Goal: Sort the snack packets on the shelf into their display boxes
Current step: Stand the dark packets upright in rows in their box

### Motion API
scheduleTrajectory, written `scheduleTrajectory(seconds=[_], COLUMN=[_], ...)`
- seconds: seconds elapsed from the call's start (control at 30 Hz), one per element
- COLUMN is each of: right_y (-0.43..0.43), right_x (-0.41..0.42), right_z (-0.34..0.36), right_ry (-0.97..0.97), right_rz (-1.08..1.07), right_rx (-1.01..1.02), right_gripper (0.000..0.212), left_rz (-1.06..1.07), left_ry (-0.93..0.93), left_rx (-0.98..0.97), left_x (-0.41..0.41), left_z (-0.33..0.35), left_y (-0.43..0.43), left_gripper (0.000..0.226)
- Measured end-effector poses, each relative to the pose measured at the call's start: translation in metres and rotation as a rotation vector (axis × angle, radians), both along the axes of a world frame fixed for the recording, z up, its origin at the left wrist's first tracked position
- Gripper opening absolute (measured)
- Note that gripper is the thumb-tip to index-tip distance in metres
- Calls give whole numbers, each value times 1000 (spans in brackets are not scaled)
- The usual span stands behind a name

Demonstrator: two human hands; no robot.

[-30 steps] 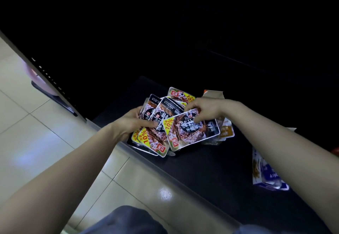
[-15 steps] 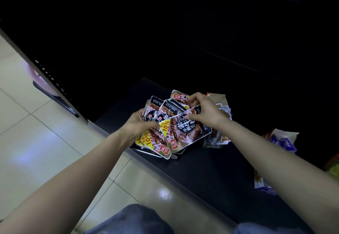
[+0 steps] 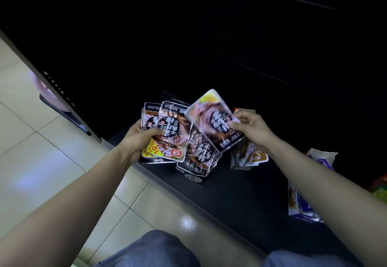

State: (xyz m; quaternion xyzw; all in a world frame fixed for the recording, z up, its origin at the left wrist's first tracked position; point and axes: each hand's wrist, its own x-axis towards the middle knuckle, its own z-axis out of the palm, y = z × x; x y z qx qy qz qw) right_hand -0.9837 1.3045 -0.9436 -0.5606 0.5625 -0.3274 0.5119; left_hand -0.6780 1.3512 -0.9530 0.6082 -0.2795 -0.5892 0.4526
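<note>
The left hand [image 3: 138, 139] grips a fan of dark glossy snack packets [image 3: 167, 132] above the black shelf's [image 3: 240, 193] front edge. The right hand [image 3: 249, 128] pinches one blurred silver-edged packet [image 3: 211, 118], held above that shelf. Sorting is unfinished: the dark display box [image 3: 193, 177] on the shelf appears only partly filled.

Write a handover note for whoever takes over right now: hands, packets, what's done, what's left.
Left hand grips a fanned stack of dark steak-print packets above the shelf edge.
Right hand pinches a single packet of the same print by its corner, raised and motion-blurred.
A standing packet sits in what looks like a dark display box below them.
An orange-brown box stands to the right, with blue-purple packets farther right.
Done: dark packets gathered in hand.
Left: seat them in their box, then check the other boxes.
</note>
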Motion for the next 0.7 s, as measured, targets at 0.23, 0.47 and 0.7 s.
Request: scheduleTrajectory(seconds=[0.23,0.47,0.7], right_y=[15,35,32], right_x=[22,54,50], right_z=[-28,-44,-42], right_ry=[47,723,980], right_rz=[38,13,87], right_rx=[150,-156,-141], right_gripper=[30,45,55], left_rz=[124,98,89], left_ry=[36,60,57], left_rx=[19,38,12], left_x=[17,17,21], left_z=[-1,-4,-4], left_y=[2,8,8], left_gripper=[40,36,38])
